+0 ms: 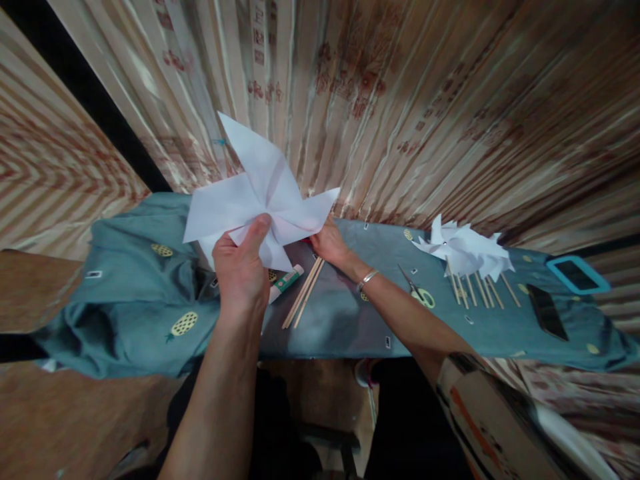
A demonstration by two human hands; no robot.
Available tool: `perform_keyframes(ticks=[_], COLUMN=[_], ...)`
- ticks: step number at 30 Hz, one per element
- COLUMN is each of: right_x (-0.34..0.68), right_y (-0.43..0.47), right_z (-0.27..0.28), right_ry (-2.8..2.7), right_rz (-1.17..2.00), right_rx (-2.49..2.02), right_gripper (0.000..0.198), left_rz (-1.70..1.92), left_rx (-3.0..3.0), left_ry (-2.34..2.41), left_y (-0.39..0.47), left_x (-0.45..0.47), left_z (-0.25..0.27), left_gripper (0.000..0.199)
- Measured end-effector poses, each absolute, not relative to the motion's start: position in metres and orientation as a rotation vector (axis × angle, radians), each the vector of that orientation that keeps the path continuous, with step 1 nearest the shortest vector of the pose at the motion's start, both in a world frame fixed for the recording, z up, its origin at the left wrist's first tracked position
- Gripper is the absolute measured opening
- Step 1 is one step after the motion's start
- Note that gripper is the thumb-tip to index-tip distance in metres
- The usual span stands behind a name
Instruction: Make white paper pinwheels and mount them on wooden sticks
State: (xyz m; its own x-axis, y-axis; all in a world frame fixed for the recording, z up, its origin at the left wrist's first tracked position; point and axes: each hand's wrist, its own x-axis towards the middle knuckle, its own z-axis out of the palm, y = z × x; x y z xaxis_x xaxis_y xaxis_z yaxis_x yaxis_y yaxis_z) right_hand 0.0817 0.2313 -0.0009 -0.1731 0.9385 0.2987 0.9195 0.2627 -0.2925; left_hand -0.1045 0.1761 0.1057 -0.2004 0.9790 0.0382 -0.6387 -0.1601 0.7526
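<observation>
My left hand (pixel 243 267) pinches a white paper pinwheel (pixel 275 183), its thumb pressed on the folded centre. The blades fan out above the cloth-covered table. Behind the pinwheel's right blade, my right hand (pixel 327 243) reaches with its fingertips hidden by the paper; something red shows beside them, too small to name. Just below lie several thin wooden sticks (pixel 304 293) and a green and white glue stick (pixel 286 283).
Scissors (pixel 423 295) with pale green handles lie right of my right forearm. Further right are several finished white pinwheels (pixel 465 247) on sticks, a dark phone (pixel 547 312) and a blue-framed device (pixel 579 274). A patterned curtain (pixel 350 100) hangs behind the blue-green tablecloth (pixel 345 333).
</observation>
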Motion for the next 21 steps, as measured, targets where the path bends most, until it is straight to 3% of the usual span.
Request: perform_keyframes(ticks=[10,21], right_x=[0.0883,0.0901], right_y=[0.2285,0.2319], right_z=[-0.0006,-0.0057], right_ry=[-1.933,-2.083], right_rz=[0.128,-0.003], right_rx=[-1.781,-1.725], right_gripper=[0.023,0.033], left_rz=[1.660,1.658], left_rx=[0.615,0.614], left_ry=[0.735,0.752], left_y=[0.1759,0.1780], left_x=[-0.1009,-0.0957], left_z=[0.1055,0.1035], left_gripper=[0.017,0.017])
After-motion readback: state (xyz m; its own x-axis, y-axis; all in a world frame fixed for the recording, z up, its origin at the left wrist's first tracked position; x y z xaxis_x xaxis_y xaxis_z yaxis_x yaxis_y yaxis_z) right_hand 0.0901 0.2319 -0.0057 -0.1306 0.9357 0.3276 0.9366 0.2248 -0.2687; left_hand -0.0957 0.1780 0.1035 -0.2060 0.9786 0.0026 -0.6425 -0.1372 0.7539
